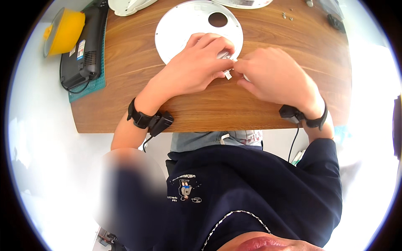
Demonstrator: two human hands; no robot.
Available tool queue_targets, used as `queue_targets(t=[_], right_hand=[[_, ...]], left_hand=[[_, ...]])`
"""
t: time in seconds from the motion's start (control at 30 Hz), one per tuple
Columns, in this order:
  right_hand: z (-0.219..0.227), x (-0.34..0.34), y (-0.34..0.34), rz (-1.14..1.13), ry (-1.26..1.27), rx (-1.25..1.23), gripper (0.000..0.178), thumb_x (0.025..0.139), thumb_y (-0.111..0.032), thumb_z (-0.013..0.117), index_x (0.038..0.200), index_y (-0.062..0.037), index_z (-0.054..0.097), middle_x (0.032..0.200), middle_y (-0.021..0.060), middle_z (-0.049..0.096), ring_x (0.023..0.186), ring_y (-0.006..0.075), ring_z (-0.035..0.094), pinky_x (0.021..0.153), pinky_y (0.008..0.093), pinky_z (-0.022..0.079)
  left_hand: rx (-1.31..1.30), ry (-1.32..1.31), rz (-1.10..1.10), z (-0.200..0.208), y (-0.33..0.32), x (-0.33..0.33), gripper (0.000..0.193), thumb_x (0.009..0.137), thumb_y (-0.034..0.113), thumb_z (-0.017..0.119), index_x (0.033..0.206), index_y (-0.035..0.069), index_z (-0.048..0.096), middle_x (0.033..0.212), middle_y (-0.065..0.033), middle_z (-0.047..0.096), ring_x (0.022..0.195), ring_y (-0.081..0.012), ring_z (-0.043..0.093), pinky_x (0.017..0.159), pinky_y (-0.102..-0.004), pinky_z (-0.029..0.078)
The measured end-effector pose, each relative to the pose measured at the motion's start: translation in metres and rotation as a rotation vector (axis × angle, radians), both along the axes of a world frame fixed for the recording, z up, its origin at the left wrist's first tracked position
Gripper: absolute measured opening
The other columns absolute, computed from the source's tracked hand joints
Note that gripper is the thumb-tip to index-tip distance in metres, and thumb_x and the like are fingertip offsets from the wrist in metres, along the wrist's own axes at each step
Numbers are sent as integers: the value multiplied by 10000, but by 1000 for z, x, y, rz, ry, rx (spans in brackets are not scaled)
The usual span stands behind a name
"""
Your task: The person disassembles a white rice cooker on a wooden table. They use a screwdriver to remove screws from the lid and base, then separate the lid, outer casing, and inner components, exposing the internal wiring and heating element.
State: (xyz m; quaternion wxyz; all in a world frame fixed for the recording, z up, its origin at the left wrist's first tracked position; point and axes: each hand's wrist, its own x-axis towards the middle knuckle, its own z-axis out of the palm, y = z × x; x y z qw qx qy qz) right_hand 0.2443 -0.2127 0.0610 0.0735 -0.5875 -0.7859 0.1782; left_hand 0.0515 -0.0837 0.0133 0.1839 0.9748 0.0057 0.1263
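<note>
My left hand point(199, 65) is closed around a small white plastic part point(228, 75), with one white tab sticking out below its fingers. It is over the near edge of a large white round disc point(178, 29), which lies on the table and has a round hole near its far right side. My right hand point(274, 75) meets the left fingertips at this part, its fingers curled into a pinch. A bit of something white shows under the right fingers, but most of it is hidden, so its kind is unclear.
A wooden table point(138, 62) spans the front. At left, a yellow container point(69, 31) rests on a black device point(90, 54) over a green mat point(99, 85). Several small screws point(285, 16) lie at far right, near a black object point(336, 23). White pieces point(127, 5) lie along the back.
</note>
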Motion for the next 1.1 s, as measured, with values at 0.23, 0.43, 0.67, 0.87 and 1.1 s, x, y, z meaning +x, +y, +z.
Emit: queue_targets(t=[0.23,0.43,0.67,0.87,1.1], right_hand=[[-42,-19,-23,-296,115,86,171,841,-235,787,927,-98,732,856,67,715,746,319,683,660,426,536],[-61,-20,-19,-444,75,224,239,845,-291,783,937,-86,702,839,80,666,732,320,682,620,436,547],[-64,-22,1,-475,87,281,190,873,-261,734,929,-80,730,836,82,681,730,323,689,620,430,553],[-64,-23,8,-506,44,250,173,873,-240,717,917,-73,733,868,88,707,758,320,700,644,430,559],[-62,-21,10,-528,90,239,195,871,-248,722,915,-59,732,913,89,728,812,331,705,710,440,564]], left_hand=[[-4,-68,84,-9,-1,0,359,743,65,794,1083,153,718,1230,-16,591,1212,-269,537,1048,-433,377],[37,-142,200,-14,-1,6,367,762,56,796,1107,158,723,1223,-25,593,1187,-271,555,1023,-436,387],[40,-160,267,-18,1,9,346,791,77,792,1123,151,728,1213,-28,587,1174,-270,557,1016,-448,387],[51,-165,287,-18,0,9,329,805,96,790,1124,151,727,1214,-26,581,1172,-264,554,1007,-451,392],[32,-176,289,-18,0,8,324,804,101,791,1118,147,726,1218,-28,581,1182,-264,548,1014,-451,392]])
